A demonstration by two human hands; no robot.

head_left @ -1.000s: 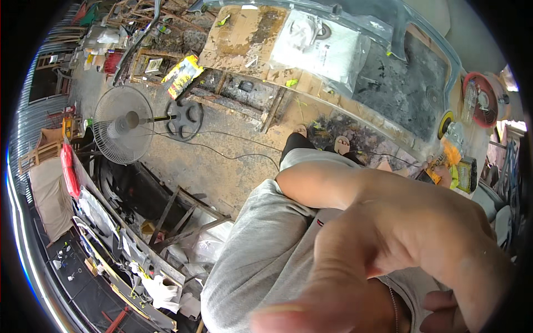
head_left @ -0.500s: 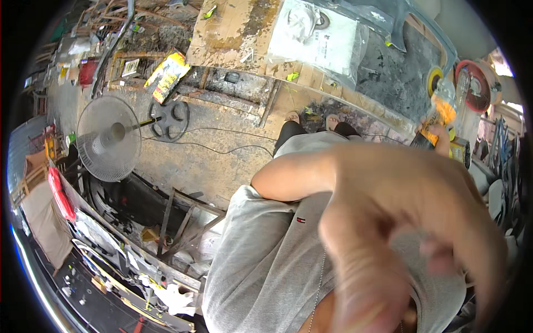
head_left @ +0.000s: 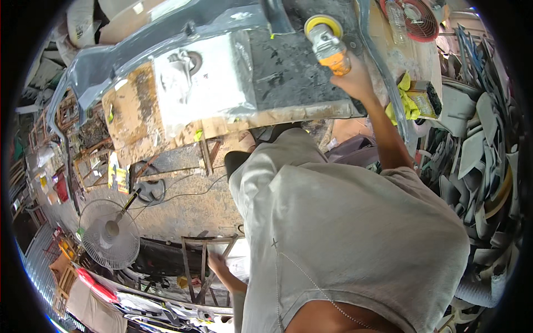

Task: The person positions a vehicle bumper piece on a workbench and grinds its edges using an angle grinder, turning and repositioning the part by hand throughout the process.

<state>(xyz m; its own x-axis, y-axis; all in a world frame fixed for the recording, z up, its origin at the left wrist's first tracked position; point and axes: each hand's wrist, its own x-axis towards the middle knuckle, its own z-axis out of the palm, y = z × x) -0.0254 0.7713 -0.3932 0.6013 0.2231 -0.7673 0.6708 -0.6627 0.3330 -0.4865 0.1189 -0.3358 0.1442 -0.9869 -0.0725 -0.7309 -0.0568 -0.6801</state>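
Observation:
My right hand (head_left: 358, 80) is wrapped round the orange body of an angle grinder (head_left: 333, 58). Its round yellow disc (head_left: 323, 25) is at the far end, over the dark, scuffed tabletop (head_left: 294, 72); whether it touches cannot be made out. To the left of the grinder, a clear plastic bag (head_left: 205, 83) with white contents and a ring-shaped item lies across the table and cardboard. My left hand (head_left: 215, 262) hangs low at my left side, near a wooden frame (head_left: 191, 266) in view. Its fingers are small and smeared, so their pose is unclear.
A large grey-blue moulded panel (head_left: 144, 41) arches round the table. Right of it are a yellow cloth (head_left: 408, 102), a box (head_left: 426, 100) and a red round fan (head_left: 413, 16). Stacked grey parts (head_left: 477, 155) crowd the right side. A standing fan (head_left: 111, 233) and cable occupy the left.
My left hand has dropped from close before the camera to my left side. The view has shifted, bringing table and grinder nearer the middle. The grinder stays in my right hand.

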